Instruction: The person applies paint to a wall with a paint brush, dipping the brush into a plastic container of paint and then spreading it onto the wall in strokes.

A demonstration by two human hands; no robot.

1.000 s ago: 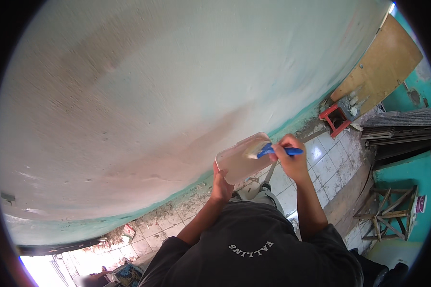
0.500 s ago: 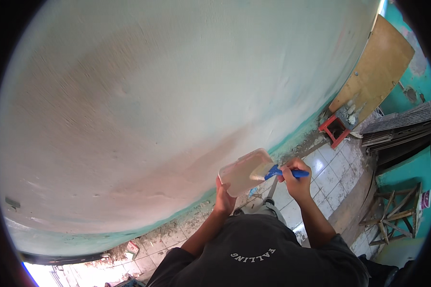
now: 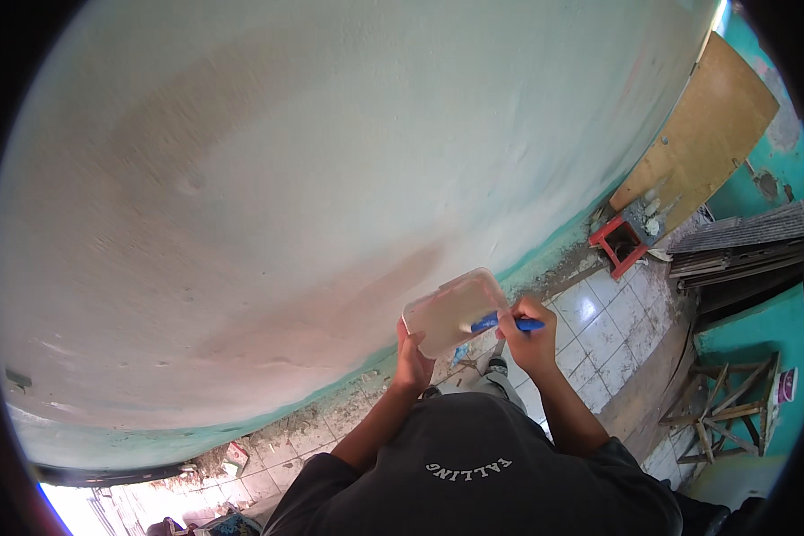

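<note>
A person holds a see-through tub up by a big pale wall and dips a blue tool into it.

Head view: the left hand (image 3: 413, 362) is wrapped tight around the lower corner of the clear plastic tub (image 3: 456, 311), just right of the middle of the picture. The right hand (image 3: 529, 330) is closed around a blue handle (image 3: 502, 323) at the tub's 4 o'clock edge; its tip goes into the tub and is too blurry to tell what tool it is. What fills the tub is hard to make out. The wall (image 3: 330, 179) bends because of the lens. At 2 o'clock a brown board (image 3: 701, 134) leans, with a small red stand (image 3: 618, 243) below it. The tiled floor (image 3: 598, 322) is partly hidden by the person's dark shirt (image 3: 473, 473).
</note>
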